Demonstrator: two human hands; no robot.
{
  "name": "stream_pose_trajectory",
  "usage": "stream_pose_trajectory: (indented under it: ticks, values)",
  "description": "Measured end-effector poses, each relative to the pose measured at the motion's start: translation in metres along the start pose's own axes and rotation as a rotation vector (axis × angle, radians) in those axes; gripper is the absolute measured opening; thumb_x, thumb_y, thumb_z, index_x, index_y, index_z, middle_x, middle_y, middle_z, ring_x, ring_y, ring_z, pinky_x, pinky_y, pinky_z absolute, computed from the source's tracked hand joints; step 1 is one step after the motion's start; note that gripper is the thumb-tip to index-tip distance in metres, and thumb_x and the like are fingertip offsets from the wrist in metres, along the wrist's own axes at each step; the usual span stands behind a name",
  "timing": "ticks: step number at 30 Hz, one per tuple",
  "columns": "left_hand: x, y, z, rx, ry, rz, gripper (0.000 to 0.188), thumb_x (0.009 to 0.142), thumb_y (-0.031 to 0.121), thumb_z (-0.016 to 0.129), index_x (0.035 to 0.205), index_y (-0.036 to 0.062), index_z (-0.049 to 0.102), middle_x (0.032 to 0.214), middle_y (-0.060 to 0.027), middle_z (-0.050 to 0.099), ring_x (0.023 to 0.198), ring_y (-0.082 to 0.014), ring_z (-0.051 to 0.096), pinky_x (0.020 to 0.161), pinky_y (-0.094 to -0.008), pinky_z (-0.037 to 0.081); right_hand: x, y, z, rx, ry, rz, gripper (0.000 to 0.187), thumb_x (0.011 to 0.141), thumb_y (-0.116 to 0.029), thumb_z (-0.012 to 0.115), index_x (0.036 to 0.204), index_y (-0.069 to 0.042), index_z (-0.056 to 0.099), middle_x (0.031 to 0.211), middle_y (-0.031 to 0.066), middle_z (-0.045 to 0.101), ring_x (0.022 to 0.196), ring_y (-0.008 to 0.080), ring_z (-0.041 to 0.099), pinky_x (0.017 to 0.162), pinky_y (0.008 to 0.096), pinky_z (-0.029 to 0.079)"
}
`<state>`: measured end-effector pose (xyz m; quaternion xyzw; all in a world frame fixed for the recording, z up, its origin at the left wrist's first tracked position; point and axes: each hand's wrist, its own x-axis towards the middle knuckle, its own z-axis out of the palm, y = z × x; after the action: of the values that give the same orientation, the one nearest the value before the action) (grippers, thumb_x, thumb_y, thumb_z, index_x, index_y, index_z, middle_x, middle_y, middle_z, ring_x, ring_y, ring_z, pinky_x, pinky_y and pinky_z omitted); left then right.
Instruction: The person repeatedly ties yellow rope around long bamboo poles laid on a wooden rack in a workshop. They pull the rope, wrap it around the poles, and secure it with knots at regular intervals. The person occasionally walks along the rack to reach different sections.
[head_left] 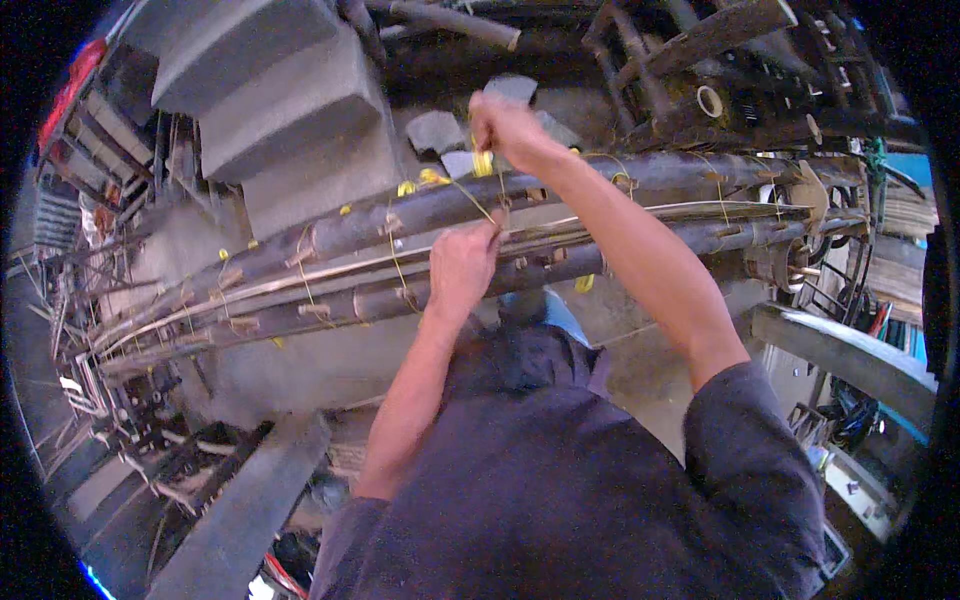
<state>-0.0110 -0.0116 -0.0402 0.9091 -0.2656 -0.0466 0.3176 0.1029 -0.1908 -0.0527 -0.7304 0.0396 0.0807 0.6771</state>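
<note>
Binding is under way on the bamboo pole bundle (pixel 420 255); the left hand (pixel 462 265) pinches yellow cord (pixel 470 200) against the poles; the right hand (pixel 505 128), just beyond the bundle, grips its spool end taut; cinching a knot looks next.

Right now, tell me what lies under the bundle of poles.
Under the bundle of poles show grey concrete steps, flat grey slabs and concrete ground. The poles and both arms cover whatever supports them.

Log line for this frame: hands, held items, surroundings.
left hand: pinching thin yellow cord | right hand: pulling it taut | on: long dark bamboo poles | behind: grey concrete steps
</note>
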Motion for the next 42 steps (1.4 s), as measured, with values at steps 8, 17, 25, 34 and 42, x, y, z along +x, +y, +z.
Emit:
stream_pose_trajectory:
  ticks: [8,17,25,34,42]
  values:
    - [0.018,0.012,-0.019,-0.629,-0.161,-0.317,0.033,0.094,0.030,0.055,0.104,0.0005,0.066,0.082,-0.0076,0.068,0.079,-0.0185,0.065,0.075,-0.0354,0.050,-0.203,0.038,0.094,-0.703,-0.530,-0.162,0.016,0.084,-0.017,0.055,0.081,-0.004,0.063,0.075,0.0177,0.067,0.070,0.0342,0.069,0.064,0.0494,0.054]
    - [0.139,-0.047,0.024,-0.577,-0.384,-0.484,0.038,0.092,0.036,0.051,0.100,0.0012,0.064,0.073,-0.0097,0.062,0.069,-0.0203,0.058,0.065,-0.0365,0.046,-0.206,0.060,0.100,-0.850,-0.530,-0.254,0.015,0.078,-0.020,0.061,0.084,-0.007,0.061,0.090,0.0134,0.066,0.076,0.0309,0.065,0.064,0.0411,0.055]
    - [0.077,-0.161,-0.139,-0.066,-0.095,-0.079,0.034,0.092,0.038,0.055,0.108,0.0102,0.065,0.099,-0.0138,0.069,0.095,-0.0322,0.065,0.083,-0.0412,0.050,-0.251,0.003,0.174,0.333,-0.180,0.328,0.039,0.087,-0.009,0.060,0.125,-0.006,0.050,0.104,0.0084,0.059,0.078,0.0222,0.062,0.075,0.0335,0.052]
    - [-0.061,-0.135,-0.084,0.054,0.075,0.208,0.019,0.085,0.025,0.064,0.092,0.0079,0.068,0.081,-0.0153,0.066,0.077,-0.0319,0.064,0.068,-0.0421,0.050,-0.111,-0.172,0.192,-1.246,-0.372,-0.451,0.014,0.078,-0.013,0.064,0.090,-0.005,0.067,0.080,0.0088,0.059,0.080,0.0292,0.062,0.070,0.0394,0.052]
    - [-0.052,-0.127,-0.082,-0.023,0.052,0.139,0.019,0.086,0.026,0.062,0.081,0.0086,0.068,0.078,-0.0148,0.067,0.071,-0.0331,0.064,0.065,-0.0456,0.048,0.026,-0.035,0.167,-1.208,-0.076,0.146,0.034,0.095,-0.027,0.046,0.108,-0.003,0.067,0.100,0.0179,0.068,0.097,0.0363,0.064,0.082,0.0422,0.051]
